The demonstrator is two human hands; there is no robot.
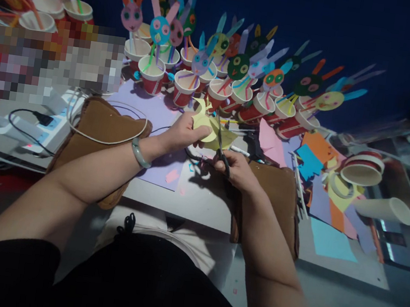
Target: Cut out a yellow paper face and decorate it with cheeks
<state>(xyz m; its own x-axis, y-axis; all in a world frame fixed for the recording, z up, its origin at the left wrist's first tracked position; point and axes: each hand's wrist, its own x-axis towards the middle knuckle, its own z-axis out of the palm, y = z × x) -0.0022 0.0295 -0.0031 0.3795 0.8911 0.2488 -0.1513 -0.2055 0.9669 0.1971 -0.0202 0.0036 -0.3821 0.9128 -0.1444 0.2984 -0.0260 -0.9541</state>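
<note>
Pinched between the thumb and fingers of my left hand (185, 133) is a piece of yellow paper (206, 123) with a curved, cut edge. My right hand (239, 169) grips the dark handles of a pair of scissors (219, 135). The scissor blades point up and away from me, against the paper's right side. A duller yellow part of the sheet (229, 139) sticks out to the right behind the blades. Both hands are above the white table (198, 201). Small pink paper scraps (172, 176) lie on a purple sheet (157, 164) below my left hand.
Behind stand several red paper cups (150, 77) with paper animal faces on straws. Brown pads (97, 123) lie under both forearms. A white power strip (54, 125) with cables is at left. Coloured paper pieces (311, 161), stacked cups (363, 168) and a tape roll (341, 185) lie at right.
</note>
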